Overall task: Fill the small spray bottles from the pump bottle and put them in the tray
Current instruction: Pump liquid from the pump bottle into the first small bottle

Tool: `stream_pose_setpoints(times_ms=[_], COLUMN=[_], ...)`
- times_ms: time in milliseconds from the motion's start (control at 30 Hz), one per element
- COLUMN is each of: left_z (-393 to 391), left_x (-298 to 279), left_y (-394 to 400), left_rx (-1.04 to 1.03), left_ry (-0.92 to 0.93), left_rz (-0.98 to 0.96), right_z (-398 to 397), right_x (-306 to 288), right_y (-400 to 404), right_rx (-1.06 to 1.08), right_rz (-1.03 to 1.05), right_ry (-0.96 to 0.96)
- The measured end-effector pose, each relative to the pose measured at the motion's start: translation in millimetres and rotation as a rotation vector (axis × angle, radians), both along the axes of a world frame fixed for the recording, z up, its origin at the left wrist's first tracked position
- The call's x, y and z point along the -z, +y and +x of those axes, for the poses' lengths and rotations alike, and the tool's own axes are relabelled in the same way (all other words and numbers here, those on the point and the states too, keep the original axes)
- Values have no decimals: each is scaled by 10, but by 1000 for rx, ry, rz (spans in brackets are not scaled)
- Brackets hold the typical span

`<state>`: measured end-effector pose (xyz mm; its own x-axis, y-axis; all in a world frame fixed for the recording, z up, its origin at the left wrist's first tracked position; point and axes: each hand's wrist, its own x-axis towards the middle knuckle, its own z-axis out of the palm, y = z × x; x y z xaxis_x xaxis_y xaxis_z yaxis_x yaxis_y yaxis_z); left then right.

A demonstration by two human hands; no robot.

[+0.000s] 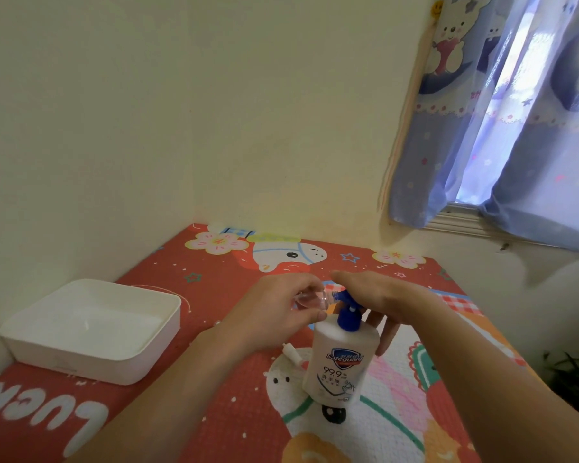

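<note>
Two hands are busy over the red mat (188,379). Your left hand (278,309) pinches a small clear spray bottle (81,298), tipped on its side, its open mouth right at the blue spout of the pump bottle (340,362). Your right hand (378,295) lies flat on the pump top, fingers straight. One white spray cap (291,354) lies beside the pump bottle. Your white tray (24,342) sits to the left, well apart.

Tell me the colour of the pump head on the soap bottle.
Blue, on a white pump bottle; the pump head shows in the head view.
</note>
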<state>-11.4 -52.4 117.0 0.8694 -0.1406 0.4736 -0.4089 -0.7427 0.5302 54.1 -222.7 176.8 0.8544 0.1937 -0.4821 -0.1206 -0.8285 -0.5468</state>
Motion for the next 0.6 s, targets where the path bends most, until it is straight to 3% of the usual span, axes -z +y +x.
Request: stream_pose_setpoints(times_ms=[333,600], left_z=[18,3], left_x=[87,109], left_y=[-3,-28], left_rx=[-23,-26], left_ry=[16,20], left_rz=[3,-24], right_z=[-79,-106], right_x=[139,119], right_y=[85,50], right_rx=[-13,1], right_rz=[6,35], right_ry=[-244,-222])
